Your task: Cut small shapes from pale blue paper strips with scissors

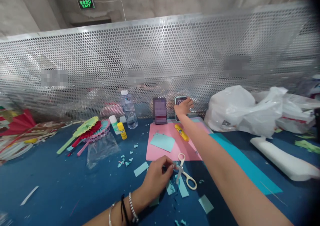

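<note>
My left hand (160, 175) rests low over the table with its fingers curled and pinched together; what they hold, if anything, I cannot make out. Close beside its fingertips lie scissors (187, 178) with cream handles, over pale blue paper strips (183, 187). Stretched far forward, my right hand (184, 107) has its fingers apart in front of an upright phone (178, 100) with a light case, partly covering the screen. Whether it touches the phone I cannot tell. Below it, a yellow utility-knife-like tool (181, 132) and a pale blue paper piece (162, 142) lie on pink paper (156, 156).
A second phone (160, 110) leans against the perforated metal screen (160, 45). To the left stand a water bottle (129, 110), glue sticks (122, 131) and folded paper fans (87, 132). White plastic bags (232, 109), blue card (242, 162) and a white roll-like object (282, 157) lie right.
</note>
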Demonstrator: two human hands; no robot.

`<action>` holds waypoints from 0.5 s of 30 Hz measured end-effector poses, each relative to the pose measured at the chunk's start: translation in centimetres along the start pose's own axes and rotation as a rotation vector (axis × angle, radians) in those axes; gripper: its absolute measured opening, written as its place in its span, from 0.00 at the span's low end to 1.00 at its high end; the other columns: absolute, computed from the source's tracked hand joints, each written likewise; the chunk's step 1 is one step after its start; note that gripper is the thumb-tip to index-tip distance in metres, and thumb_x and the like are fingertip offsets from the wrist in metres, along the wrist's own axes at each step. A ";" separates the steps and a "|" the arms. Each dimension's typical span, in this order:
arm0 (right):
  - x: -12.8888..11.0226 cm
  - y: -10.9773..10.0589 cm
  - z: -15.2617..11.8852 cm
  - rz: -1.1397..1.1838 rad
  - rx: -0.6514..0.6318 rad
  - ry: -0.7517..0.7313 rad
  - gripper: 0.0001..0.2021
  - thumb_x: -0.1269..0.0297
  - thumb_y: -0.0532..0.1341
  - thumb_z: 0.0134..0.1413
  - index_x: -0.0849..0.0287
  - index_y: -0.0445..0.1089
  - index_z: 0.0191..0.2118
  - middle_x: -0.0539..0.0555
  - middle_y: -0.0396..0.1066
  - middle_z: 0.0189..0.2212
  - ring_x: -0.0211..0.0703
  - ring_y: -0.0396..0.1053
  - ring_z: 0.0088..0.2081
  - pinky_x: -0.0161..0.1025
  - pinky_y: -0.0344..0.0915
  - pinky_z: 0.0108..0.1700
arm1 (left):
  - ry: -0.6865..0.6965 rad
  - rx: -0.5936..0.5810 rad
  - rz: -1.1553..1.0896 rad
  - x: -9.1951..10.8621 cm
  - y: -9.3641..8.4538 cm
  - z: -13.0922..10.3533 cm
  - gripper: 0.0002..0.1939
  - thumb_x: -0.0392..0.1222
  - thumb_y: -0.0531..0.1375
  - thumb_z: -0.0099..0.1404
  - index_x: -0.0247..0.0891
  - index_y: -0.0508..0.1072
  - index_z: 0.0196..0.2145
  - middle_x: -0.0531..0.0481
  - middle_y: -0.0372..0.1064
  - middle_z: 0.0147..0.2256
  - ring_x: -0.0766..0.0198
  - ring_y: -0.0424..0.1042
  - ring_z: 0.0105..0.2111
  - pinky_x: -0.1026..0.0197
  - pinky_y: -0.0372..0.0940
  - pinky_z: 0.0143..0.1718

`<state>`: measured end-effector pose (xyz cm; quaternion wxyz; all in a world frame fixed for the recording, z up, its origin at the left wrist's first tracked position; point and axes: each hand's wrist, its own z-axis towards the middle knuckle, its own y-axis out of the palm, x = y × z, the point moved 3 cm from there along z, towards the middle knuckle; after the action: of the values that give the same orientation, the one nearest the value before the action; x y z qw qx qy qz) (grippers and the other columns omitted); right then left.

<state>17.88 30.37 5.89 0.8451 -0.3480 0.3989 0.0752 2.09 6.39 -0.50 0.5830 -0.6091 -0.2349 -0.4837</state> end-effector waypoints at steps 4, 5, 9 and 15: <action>0.2 -1.6 -0.4 -0.021 -0.065 -0.054 0.40 0.57 0.61 0.40 0.69 0.41 0.55 0.74 0.42 0.54 0.65 0.45 0.53 0.58 0.57 0.43 | 0.004 0.002 0.010 0.0 0.0 -0.1 0.09 0.42 0.51 0.63 0.37 0.68 0.33 0.52 0.73 0.32 0.68 0.65 0.24 0.68 0.55 0.23; 0.5 -2.2 -0.8 -0.030 -0.084 -0.085 0.40 0.56 0.61 0.40 0.69 0.41 0.55 0.74 0.42 0.54 0.65 0.45 0.53 0.58 0.55 0.44 | 0.011 0.006 0.015 0.0 -0.1 -0.1 0.08 0.41 0.51 0.63 0.37 0.68 0.33 0.52 0.73 0.32 0.68 0.65 0.24 0.68 0.55 0.23; 3.0 -4.5 -4.6 -0.062 -0.280 -0.325 0.26 0.56 0.60 0.43 0.65 0.56 0.47 0.65 0.57 0.47 0.56 0.55 0.49 0.48 0.54 0.48 | 0.052 0.019 0.022 0.2 -0.2 -0.2 0.07 0.40 0.52 0.62 0.38 0.68 0.31 0.53 0.72 0.31 0.67 0.66 0.26 0.68 0.57 0.26; 6.5 -6.3 -9.4 -0.072 -0.600 -0.568 0.12 0.64 0.61 0.41 0.63 0.65 0.35 0.61 0.66 0.38 0.49 0.66 0.38 0.39 0.60 0.40 | 0.045 0.008 0.031 0.2 -0.1 -0.1 0.08 0.41 0.52 0.62 0.36 0.68 0.32 0.50 0.72 0.32 0.67 0.68 0.27 0.67 0.58 0.25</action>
<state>18.97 18.63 0.32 0.7849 -0.5578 0.0976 0.2515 2.01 6.24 -0.34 0.5978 -0.5994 -0.2142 -0.4873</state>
